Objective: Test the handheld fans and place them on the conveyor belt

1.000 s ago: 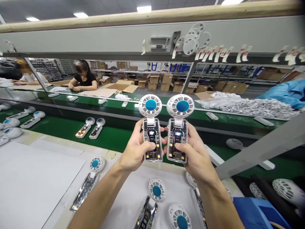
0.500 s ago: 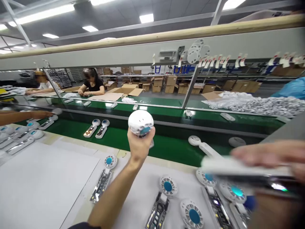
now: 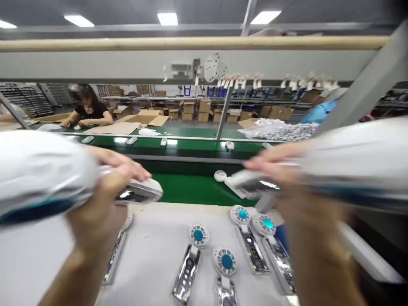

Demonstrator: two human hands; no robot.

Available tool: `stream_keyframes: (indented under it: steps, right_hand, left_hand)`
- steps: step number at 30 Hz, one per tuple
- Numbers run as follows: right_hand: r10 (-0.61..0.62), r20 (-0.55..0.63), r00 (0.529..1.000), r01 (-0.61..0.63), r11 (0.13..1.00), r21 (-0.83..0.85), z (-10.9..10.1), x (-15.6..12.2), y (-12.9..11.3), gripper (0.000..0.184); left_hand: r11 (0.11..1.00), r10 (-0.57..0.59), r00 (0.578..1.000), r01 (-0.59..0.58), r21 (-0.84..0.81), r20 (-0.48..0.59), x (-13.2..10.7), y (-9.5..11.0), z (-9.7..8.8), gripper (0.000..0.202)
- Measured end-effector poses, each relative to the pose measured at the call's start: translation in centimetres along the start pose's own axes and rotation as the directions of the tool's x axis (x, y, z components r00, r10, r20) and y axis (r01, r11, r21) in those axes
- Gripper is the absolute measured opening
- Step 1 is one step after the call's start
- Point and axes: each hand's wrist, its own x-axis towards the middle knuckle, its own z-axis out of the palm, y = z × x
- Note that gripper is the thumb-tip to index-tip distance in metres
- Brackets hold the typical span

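Note:
My left hand [image 3: 110, 176] is closed around the handle of a white round-headed handheld device [image 3: 44, 165], its big head blurred close to the camera at the left. My right hand [image 3: 280, 163] grips a second white round-headed device [image 3: 357, 157] the same way, its head at the right edge. A light shines on the underside of each handle. Below them on the white worktop [image 3: 149, 255] lie several opened devices. Their round vented heads [image 3: 198, 234] have blue centres, and circuit boards [image 3: 187, 272] show in the handles.
Beyond the worktop runs a green conveyor belt [image 3: 178, 187], with a white device head [image 3: 220, 176] lying on it. A grey post [image 3: 360, 85] slants at the right. Across the line, a co-worker [image 3: 91, 108] sits near cardboard boxes [image 3: 149, 118] and a heap of white parts [image 3: 283, 130].
The view has turned right and come level. Both hands, each still with a device, have come up toward the camera on either side, and the left device now points its head outward.

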Motion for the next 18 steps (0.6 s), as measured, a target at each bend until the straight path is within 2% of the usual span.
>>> stream_keyframes:
  steps: [1,2,4,7,9,11,13,15,18]
  right_hand:
    - [0.066,0.011,0.998,-0.065,0.998,-0.020,0.7,1.1,0.2,0.037]
    - [0.146,0.032,0.989,-0.145,0.988,-0.046,1.8,2.3,0.6,0.032]
    - [0.312,0.088,0.946,-0.301,0.946,-0.119,4.7,4.6,1.7,0.027]
    - [0.477,0.135,0.868,-0.436,0.864,-0.252,9.3,6.8,4.2,0.026]
    - [0.563,0.153,0.812,-0.490,0.800,-0.345,11.6,7.4,6.0,0.027]
    - [0.629,0.166,0.760,-0.516,0.738,-0.434,12.9,7.7,7.5,0.030]
    - [0.651,0.179,0.737,-0.499,0.704,-0.505,13.2,7.8,8.8,0.031]
    - [0.626,0.177,0.759,-0.448,0.700,-0.556,12.4,7.6,9.8,0.035]
    - [0.576,0.122,0.808,-0.392,0.681,-0.619,9.5,6.6,11.5,0.046]
  left_hand:
    - [0.994,-0.105,0.994,0.104,0.035,0.025,0.5,-2.1,0.6,0.017]
    - [0.968,-0.237,0.970,0.231,0.095,0.048,1.1,-4.6,1.1,0.019]
    - [0.841,-0.490,0.871,0.461,0.284,0.040,2.4,-10.1,1.9,0.028]
    - [0.686,-0.623,0.782,0.563,0.461,-0.027,3.5,-17.8,2.5,0.023]
    - [0.582,-0.667,0.741,0.585,0.565,-0.081,3.5,-21.5,2.3,0.026]
    - [0.483,-0.681,0.719,0.585,0.651,-0.141,3.3,-24.2,1.6,0.031]
    - [0.401,-0.672,0.714,0.571,0.716,-0.194,3.1,-26.0,0.7,0.036]
    - [0.339,-0.652,0.723,0.546,0.766,-0.227,3.0,-27.2,-0.5,0.039]
    - [0.292,-0.601,0.759,0.500,0.816,-0.250,2.8,-27.9,-2.0,0.042]
